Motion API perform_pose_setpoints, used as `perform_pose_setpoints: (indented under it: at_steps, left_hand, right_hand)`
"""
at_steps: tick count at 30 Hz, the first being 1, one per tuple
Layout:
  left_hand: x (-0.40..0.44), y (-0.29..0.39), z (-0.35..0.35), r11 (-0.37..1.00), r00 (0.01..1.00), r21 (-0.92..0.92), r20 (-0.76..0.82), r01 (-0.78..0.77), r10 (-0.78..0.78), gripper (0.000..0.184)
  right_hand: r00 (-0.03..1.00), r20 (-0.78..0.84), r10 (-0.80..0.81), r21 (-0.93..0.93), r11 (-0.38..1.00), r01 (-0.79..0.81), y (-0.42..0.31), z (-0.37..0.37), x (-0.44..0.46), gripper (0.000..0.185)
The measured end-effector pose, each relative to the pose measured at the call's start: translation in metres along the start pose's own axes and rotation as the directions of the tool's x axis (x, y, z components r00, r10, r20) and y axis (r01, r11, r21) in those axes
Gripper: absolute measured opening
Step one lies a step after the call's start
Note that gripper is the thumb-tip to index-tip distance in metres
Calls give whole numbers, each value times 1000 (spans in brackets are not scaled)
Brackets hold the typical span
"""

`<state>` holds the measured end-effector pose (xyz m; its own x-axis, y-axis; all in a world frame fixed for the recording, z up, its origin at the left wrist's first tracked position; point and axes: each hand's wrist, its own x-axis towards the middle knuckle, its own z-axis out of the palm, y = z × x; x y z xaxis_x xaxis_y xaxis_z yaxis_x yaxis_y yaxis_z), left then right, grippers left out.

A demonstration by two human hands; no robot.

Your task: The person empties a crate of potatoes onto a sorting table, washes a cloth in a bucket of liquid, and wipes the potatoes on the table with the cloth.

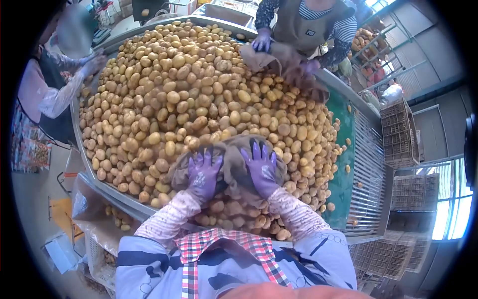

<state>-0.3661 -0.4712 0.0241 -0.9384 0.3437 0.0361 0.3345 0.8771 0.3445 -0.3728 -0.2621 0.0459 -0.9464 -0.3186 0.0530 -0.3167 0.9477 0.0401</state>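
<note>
A broad heap of potatoes (164, 94) fills the metal-sided sorting table. Across its near side lies a brown cloth (231, 167), bunched and wrinkled. My left hand (202, 175), in a purple glove with dark fingertips, rests on the cloth's left part with fingers spread. On the right part, my right hand (261, 168) presses down in a matching glove, its fingers also stretched apart. Potatoes show around the cloth and between my forearms; those underneath are hidden.
Across the table a co-worker's gloved hands (262, 41) hold another brown cloth (279, 62). A second person's hands (93, 64) are at the left edge. A green belt (343, 169) and slatted rollers (369, 174) lie right, beside stacked crates (398, 132). A bin (97, 199) stands lower left.
</note>
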Motion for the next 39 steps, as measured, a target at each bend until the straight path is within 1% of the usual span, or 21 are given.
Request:
perform_pose_setpoints:
  at_steps: [2,4,8,11,12,14,16,18,19,20,21,22,26,28,30,31,34,35,36,37,39]
  left_hand:
    - [28,-2,2,999,999,-38,-50,20,-22,60]
    - [60,-16,2,996,989,77,-147,34,-23,59]
    - [101,-55,2,988,989,118,-126,97,-82,60]
    - [84,-50,16,989,985,84,-132,125,-113,49]
    - [64,-33,-9,993,993,37,-32,112,-111,44]
    - [24,-27,3,995,997,-54,-6,82,-83,44]
    - [-16,-30,31,995,995,95,-88,-29,37,47]
    - [-23,-25,39,999,987,-29,-161,24,-28,48]
    - [-17,-26,29,996,997,-84,-61,34,-39,46]
    - [3,-32,16,990,999,-133,32,43,-39,46]
    - [24,-48,27,987,999,-156,-20,36,-40,50]
    - [40,-61,41,999,998,48,-53,-13,15,53]
    - [78,-55,24,996,992,40,-97,82,-77,55]
    - [60,-46,9,998,995,23,-79,60,-58,56]
    - [26,-59,31,996,969,-53,-243,-66,52,51]
    - [9,-50,13,985,958,-115,-272,-125,90,48]
    - [-12,-42,-4,866,967,-455,-230,-207,111,43]
    - [-3,-46,0,796,964,-577,-264,-185,33,40]
    - [6,-49,2,801,959,-567,-282,-191,29,35]
    - [15,-34,-21,807,954,-557,-300,-196,24,30]
    - [34,14,-81,844,860,-391,-488,-366,147,37]
  right_hand:
    - [993,79,87,58,994,-91,-8,-12,45,63]
    - [997,-22,74,7,997,-74,-6,12,101,48]
    - [968,-185,167,47,986,-161,-16,37,165,37]
    - [986,-93,137,206,972,-115,-22,12,136,34]
    - [984,-163,73,193,980,-40,-18,33,116,32]
    - [999,-22,-47,122,991,49,-25,-4,63,33]
    - [983,-93,-156,68,984,163,-21,21,25,33]
    - [949,-198,-244,6,968,250,-19,45,3,32]
    - [930,-253,-266,-29,963,267,-24,56,25,36]
    - [966,-162,-201,20,978,207,-29,40,47,37]
    - [988,-81,-133,59,989,138,-34,23,73,38]
    - [971,-206,-121,-1,992,124,-28,53,94,38]
    - [954,-300,16,101,995,15,-33,39,121,33]
    - [982,-186,27,121,993,-4,-41,34,95,31]
    - [977,-208,-53,156,984,87,-40,29,56,29]
    - [994,-83,-66,202,976,81,-37,10,37,29]
    - [985,-121,-126,522,836,171,-10,-8,-4,25]
    - [997,-74,1,872,485,64,7,-8,-7,23]
    - [996,21,88,1000,2,-21,24,-10,-7,22]
    - [976,-126,175,962,263,76,29,-49,-13,23]
    - [910,-334,246,841,514,170,57,-94,-19,37]
